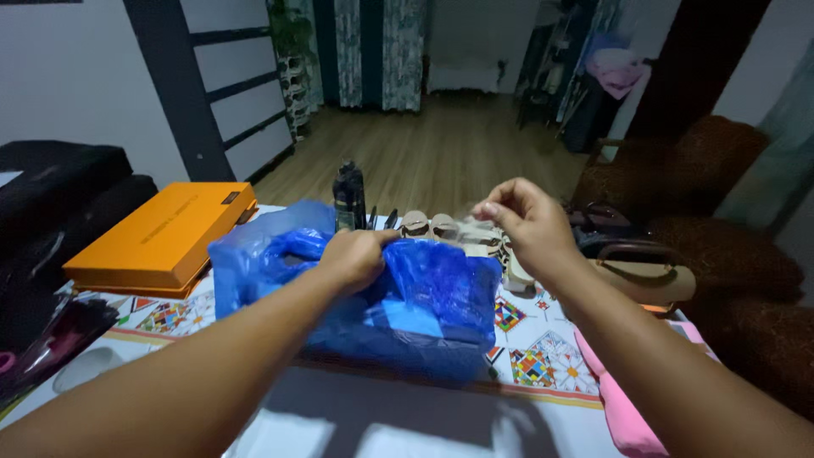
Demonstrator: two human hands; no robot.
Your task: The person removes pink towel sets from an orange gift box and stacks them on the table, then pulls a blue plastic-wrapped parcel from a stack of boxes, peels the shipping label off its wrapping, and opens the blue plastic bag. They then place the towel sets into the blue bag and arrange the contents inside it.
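A blue plastic bag (407, 305) sits on the patterned tablecloth (543, 360), bulging and crumpled; what fills it is hidden by the plastic. The left hand (354, 257) is clenched on the bag's top edge, fingers curled over a bunched fold of blue film, so the bag lies directly under and around those fingers. The right hand (530, 229) is raised just above the bag's far right corner, thumb and forefinger pinched on a thin clear piece of film (475, 219) that is too faint to make out further. Just beyond the right fingertips, touching the bag's far edge, lies a pale sandal (462, 233) with round ornaments on its straps. A dark bottle (348, 197) stands upright just past the left knuckles. Well to the left of the left fingers rests a flat orange box (161, 237), lid closed. Below the right wrist a pink cloth (623, 407) lies on the table edge.
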